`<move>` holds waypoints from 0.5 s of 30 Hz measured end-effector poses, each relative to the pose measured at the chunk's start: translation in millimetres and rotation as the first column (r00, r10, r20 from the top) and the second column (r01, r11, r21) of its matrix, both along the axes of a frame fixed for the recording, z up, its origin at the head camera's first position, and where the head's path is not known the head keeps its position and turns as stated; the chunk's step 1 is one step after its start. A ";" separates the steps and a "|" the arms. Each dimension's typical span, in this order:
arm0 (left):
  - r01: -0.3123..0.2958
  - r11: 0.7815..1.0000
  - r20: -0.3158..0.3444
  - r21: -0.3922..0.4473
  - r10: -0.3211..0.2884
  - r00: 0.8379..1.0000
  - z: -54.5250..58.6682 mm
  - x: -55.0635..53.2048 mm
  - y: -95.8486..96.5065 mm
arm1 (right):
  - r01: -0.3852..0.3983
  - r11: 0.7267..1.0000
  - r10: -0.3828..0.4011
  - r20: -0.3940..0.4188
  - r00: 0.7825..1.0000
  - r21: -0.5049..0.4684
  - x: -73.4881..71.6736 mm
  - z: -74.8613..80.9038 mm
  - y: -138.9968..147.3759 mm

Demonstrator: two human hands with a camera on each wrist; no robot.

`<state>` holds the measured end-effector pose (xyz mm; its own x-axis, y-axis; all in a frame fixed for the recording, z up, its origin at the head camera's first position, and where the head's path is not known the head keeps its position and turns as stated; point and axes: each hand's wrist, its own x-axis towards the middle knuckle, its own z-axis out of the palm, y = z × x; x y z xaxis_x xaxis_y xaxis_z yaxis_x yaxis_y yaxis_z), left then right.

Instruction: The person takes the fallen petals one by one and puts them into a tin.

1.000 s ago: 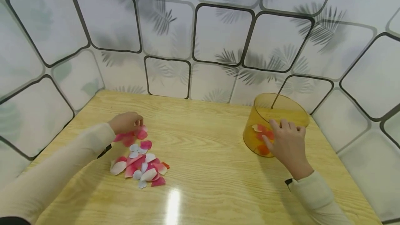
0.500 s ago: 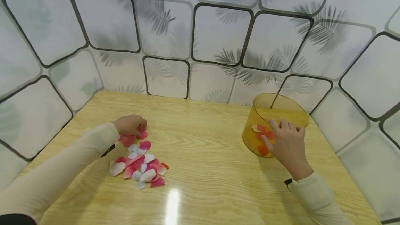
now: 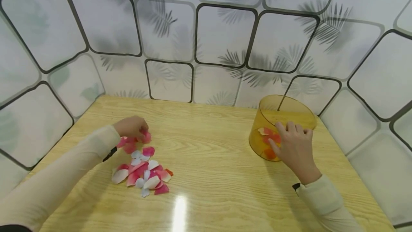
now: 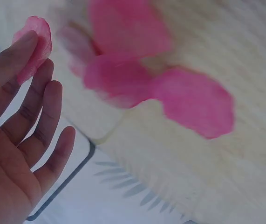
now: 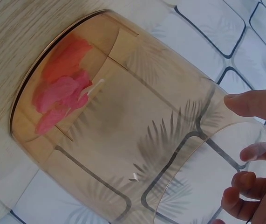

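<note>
My left hand (image 3: 131, 127) is over the far end of the loose petals at the left of the table. In the left wrist view its thumb and forefinger pinch a pink petal (image 4: 43, 35), while the other fingers are loosely bent. More pink petals (image 4: 193, 100) lie just beyond it. My right hand (image 3: 297, 149) grips the near rim of a clear amber cylindrical container (image 3: 257, 128). The thumb presses its outer wall and the other fingers reach over the rim, as the right wrist view shows. Red and pink petals (image 5: 63, 88) lie at the container's bottom.
A heap of pink, red and white petals (image 3: 140, 171) spreads nearer on the wooden table (image 3: 206, 153), with small pale blue petals (image 3: 136, 155) among them. Patterned white walls (image 3: 170, 81) rise close behind the table and on both sides.
My left hand shifts slightly right among the far petals, then a little back left, staying low. The right hand keeps its hold on the container, which stays in place.
</note>
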<state>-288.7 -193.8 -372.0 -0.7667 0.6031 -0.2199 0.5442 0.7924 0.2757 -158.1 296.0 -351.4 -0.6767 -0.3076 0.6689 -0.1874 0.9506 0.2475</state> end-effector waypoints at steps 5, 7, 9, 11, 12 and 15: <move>0.048 0.995 -0.065 0.087 -0.042 0.997 21.3 -6.8 21.2 | 0.003 1.000 -0.003 0.002 1.000 0.001 0.4 0.3 0.0; 0.078 0.990 -0.101 0.119 -0.066 0.993 33.5 -8.8 39.3 | 0.004 1.000 -0.004 0.001 1.000 0.004 0.4 0.6 0.1; 0.094 0.984 -0.133 0.149 -0.074 0.988 47.0 -9.5 62.4 | 0.002 1.000 -0.002 -0.002 1.000 0.005 0.3 0.9 0.2; 0.108 0.978 -0.176 0.178 -0.076 0.981 60.4 -9.6 89.3 | -0.002 1.000 0.002 -0.005 1.000 0.004 0.2 0.8 0.3; 0.111 0.975 -0.193 0.191 -0.073 0.978 67.2 -9.1 104.2 | -0.004 1.000 0.004 -0.006 1.000 0.002 0.2 0.7 0.4; 0.132 0.968 -0.248 0.214 -0.077 0.966 86.7 -6.2 151.9 | -0.010 1.000 0.010 -0.010 1.000 -0.005 0.1 0.2 0.6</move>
